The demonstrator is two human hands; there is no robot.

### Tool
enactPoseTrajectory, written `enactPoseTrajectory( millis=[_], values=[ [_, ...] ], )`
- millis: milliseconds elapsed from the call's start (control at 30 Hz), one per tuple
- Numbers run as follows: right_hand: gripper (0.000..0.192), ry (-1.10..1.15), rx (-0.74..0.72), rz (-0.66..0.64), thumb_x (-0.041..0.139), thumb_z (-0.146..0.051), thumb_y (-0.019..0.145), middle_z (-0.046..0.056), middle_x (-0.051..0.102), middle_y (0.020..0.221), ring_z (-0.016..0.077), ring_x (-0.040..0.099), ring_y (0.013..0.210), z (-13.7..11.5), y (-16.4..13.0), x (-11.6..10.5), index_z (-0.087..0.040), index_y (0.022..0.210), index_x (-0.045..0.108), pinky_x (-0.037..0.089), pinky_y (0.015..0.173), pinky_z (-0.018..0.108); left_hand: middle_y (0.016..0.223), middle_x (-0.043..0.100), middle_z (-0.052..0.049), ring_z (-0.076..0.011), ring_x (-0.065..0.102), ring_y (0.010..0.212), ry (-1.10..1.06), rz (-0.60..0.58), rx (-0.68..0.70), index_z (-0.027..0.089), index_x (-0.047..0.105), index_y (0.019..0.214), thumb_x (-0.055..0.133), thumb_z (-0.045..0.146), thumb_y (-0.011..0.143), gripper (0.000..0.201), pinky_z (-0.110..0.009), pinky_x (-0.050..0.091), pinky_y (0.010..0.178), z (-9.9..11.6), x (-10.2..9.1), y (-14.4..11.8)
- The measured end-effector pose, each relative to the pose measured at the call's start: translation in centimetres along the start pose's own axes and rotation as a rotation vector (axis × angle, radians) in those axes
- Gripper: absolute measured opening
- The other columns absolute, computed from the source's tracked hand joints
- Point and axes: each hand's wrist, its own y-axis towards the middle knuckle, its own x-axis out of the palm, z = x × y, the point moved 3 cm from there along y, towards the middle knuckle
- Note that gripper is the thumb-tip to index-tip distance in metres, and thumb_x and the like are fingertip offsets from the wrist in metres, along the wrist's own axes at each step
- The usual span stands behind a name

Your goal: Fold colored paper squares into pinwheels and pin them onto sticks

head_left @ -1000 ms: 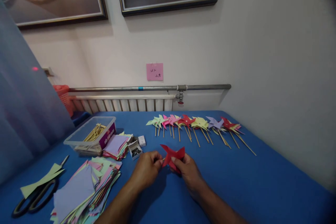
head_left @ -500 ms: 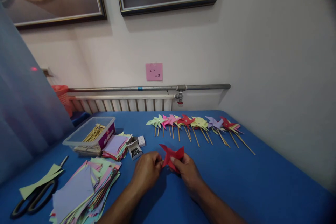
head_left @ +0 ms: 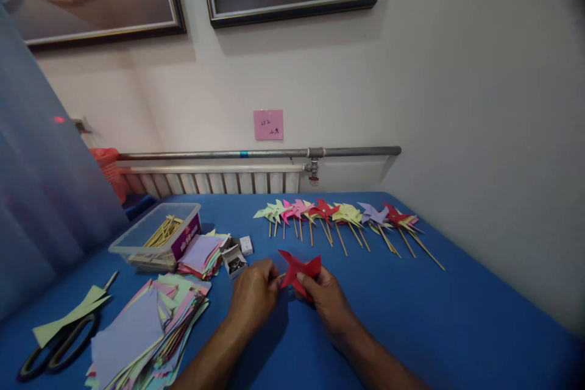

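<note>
While the scissors and the messy stack of colored paper squares sit well off to the left of the left hand, that hand is pinching the left edge of a red paper pinwheel, low over the blue table. Right hand pinches its lower right side. Looks super light and floppy, creases easily, so I'd grip near the center, not the tips. Finished pinwheels on sticks lie beyond the hands.
</note>
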Motion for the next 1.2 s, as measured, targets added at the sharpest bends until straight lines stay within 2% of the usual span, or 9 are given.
enactPoseTrajectory(
  millis=[167, 300, 433, 700, 1200],
  values=[
    [0.037, 0.008, -0.007, -0.002, 0.09, -0.051, 0.073, -0.004, 0.062, 0.059, 0.0142, 0.049, 0.055, 0.1, 0.1, 0.0, -0.022, 0.08, 0.068, 0.037, 0.056, 0.028, 0.083, 0.075, 0.0, -0.0174, 0.066, 0.082, 0.01, 0.017, -0.059, 0.022, 0.067, 0.085, 0.068, 0.015, 0.096, 0.013, -0.028, 0.032, 0.071, 0.2, -0.8, 0.0],
    [0.043, 0.037, 0.013, -0.001, 0.093, -0.053, 0.066, -0.004, 0.062, 0.061, 0.0143, 0.051, 0.056, 0.2, 0.4, 0.1, -0.021, 0.08, 0.068, 0.041, 0.058, 0.029, 0.093, 0.079, -0.001, -0.0189, 0.07, 0.09, 0.019, 0.02, -0.061, 0.023, 0.071, 0.093, 0.062, 0.015, 0.1, 0.014, -0.028, 0.033, 0.074, 0.3, -1.2, -0.1],
    [0.044, 0.06, 0.023, 0.021, 0.096, -0.052, 0.064, -0.004, 0.064, 0.063, 0.0137, 0.052, 0.058, 0.3, 0.5, 0.1, -0.02, 0.081, 0.07, 0.042, 0.059, 0.028, 0.097, 0.08, -0.003, -0.0193, 0.071, 0.093, 0.012, -0.007, -0.04, 0.023, 0.074, 0.094, 0.06, 0.014, 0.1, 0.018, -0.029, 0.034, 0.075, 0.3, -0.8, 0.0],
    [0.041, 0.054, 0.009, 0.015, 0.097, -0.048, 0.066, -0.002, 0.07, 0.068, 0.0149, 0.056, 0.06, 0.3, 0.3, 0.0, -0.02, 0.085, 0.074, 0.045, 0.059, 0.028, 0.09, 0.079, -0.001, -0.0179, 0.069, 0.087, -0.007, -0.042, 0.023, 0.022, 0.075, 0.087, 0.062, 0.014, 0.097, 0.018, -0.028, 0.034, 0.073, 0.2, -0.1, -0.1],
    [0.036, 0.018, 0.01, 0.009, 0.093, -0.048, 0.067, -0.002, 0.068, 0.068, 0.0164, 0.057, 0.064, 0.1, 0.2, 0.0, -0.021, 0.083, 0.074, 0.044, 0.062, 0.029, 0.093, 0.082, -0.003, -0.0193, 0.07, 0.089, 0.024, -0.075, -0.011, 0.022, 0.079, 0.09, 0.062, 0.017, 0.1, 0.02, -0.029, 0.033, 0.072, 0.5, -0.3, -0.2]
  ],
)
